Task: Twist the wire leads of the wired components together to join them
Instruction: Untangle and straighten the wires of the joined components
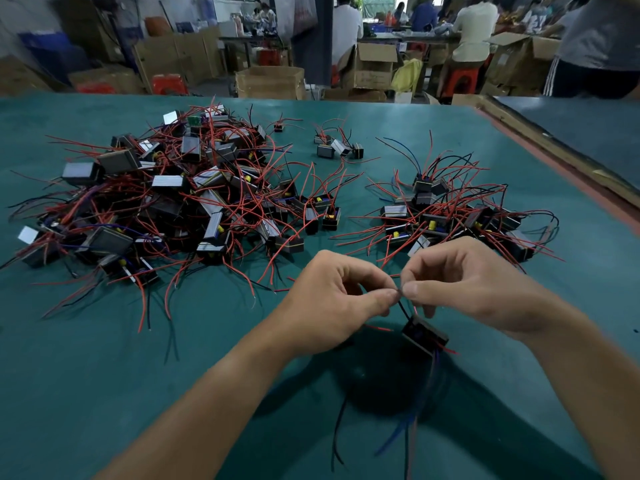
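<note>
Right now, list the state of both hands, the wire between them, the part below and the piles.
Left hand: pinching the wire.
Right hand: pinching the same wire.
Wire: black, gripped by both hands, runs down to the part.
Part: tilted, below the hands.
Left pile: large, tangled, lying on the table.
Right pile: smaller, tangled.

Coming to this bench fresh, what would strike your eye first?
The big tangled heap of black components with red wires, left on the green table, dominates; a smaller heap lies to the right. Nearer, the left hand and right hand pinch wire leads together, a black component hanging below.
</note>
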Motion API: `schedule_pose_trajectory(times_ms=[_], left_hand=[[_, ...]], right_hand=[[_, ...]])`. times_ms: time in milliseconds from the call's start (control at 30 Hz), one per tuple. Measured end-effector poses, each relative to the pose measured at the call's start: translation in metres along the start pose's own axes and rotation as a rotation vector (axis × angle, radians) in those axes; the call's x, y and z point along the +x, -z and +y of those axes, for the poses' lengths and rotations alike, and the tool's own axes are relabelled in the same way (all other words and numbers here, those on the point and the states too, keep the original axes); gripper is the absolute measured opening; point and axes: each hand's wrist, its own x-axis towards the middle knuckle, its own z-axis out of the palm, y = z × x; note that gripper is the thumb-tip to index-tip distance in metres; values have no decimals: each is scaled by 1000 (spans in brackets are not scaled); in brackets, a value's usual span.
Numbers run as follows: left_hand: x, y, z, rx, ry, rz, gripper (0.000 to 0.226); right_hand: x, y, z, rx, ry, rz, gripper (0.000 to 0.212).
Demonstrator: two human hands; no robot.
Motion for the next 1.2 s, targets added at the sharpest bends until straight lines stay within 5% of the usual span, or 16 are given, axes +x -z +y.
schedule_pose_trajectory(times_ms=[533,1200], left_hand=[[-1,4,9,-195,139,-134,24],[2,3,5,-199,190,27,18]], right_hand=[[0,-1,3,-23,152,60,16],[3,-4,8,-234,159,177,9]])
